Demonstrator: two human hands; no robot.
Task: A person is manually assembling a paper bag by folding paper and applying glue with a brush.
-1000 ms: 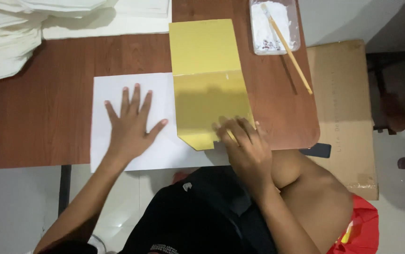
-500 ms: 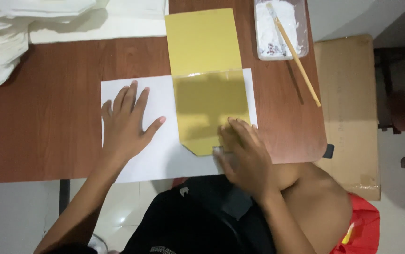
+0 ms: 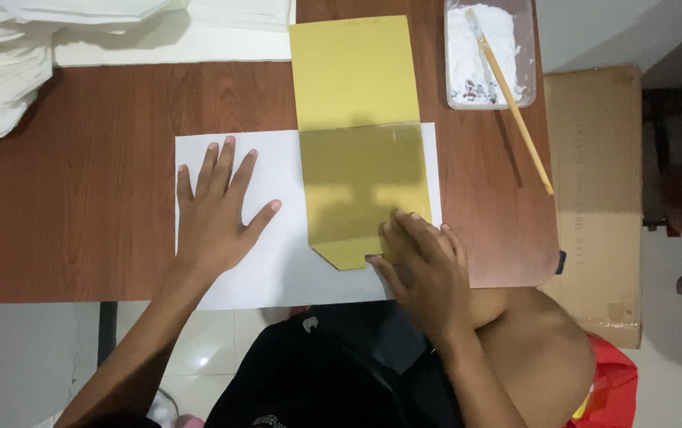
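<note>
Table (image 3: 79,198): brown wood grain, fills most of the view; its near edge runs just above the person's lap.
Box (image 3: 594,206): plain brown cardboard, standing just beyond the table's right end.
White stacks (image 3: 8,71): piled white paper goods at the far left corner and along the far edge.
Sheet (image 3: 285,261): 1 white sheet lying flat, its near edge hanging slightly past the table edge.
Card (image 3: 357,143): gold, long axis running away from the person; the far half lies flat and pale, the near half is folded over and reads darker and glossier, ending in a tapered tab close to the body. It lies partly on the sheet, partly on bare wood.
Tray (image 3: 527,79): clear plastic with white paste inside, at the far right corner.
Brush (image 3: 515,111): thin wooden handle, slanting out of the tray toward the right edge.
Left hand (image 3: 218,214): spread wide, palm down, 5 fingers splayed, pinning the sheet; holds nothing, just left of the card and apart from it.
Right hand (image 3: 424,269): flat, fingers loosely together, pressing the card's near right corner; grips nothing.
Key relation: the card sits between the 2 hands, and the right hand is the nearer, already touching it.
</note>
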